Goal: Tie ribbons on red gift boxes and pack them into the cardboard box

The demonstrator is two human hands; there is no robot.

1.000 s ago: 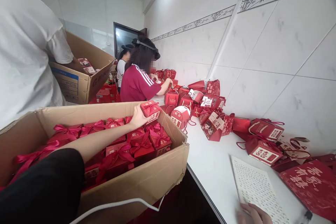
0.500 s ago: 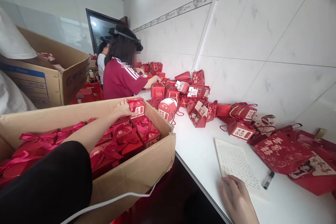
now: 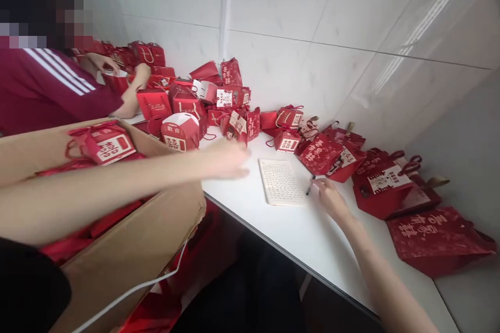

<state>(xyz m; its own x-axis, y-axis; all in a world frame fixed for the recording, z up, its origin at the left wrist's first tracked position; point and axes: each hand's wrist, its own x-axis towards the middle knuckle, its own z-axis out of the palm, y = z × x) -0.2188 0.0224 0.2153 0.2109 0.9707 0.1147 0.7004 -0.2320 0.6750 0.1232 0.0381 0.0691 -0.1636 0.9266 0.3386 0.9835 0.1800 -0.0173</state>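
Note:
My left hand [image 3: 230,160] reaches across the cardboard box's near corner and over the white table, left of an open notebook [image 3: 282,182] filled with handwriting. Motion smears its fingers, so their state is unclear. On the notebook's right, the fingertips of my right hand [image 3: 330,195] are closed on the upper end of a black marker pen [image 3: 310,186]. A red gift box with a ribbon bow [image 3: 111,143] sits tilted on top of other red boxes inside the cardboard box [image 3: 172,223], partly hidden below my left forearm.
Red gift boxes [image 3: 182,130] and red gift bags [image 3: 441,237] line the table [image 3: 250,208] along the tiled wall. A co-worker in a maroon shirt [image 3: 50,88] handles boxes at the far left. A white cable [image 3: 133,291] hangs past the cardboard box.
The view has swung right. My left hand has left the gift box in the carton and moved over the table. My right hand has gone from the notebook's edge to the marker pen.

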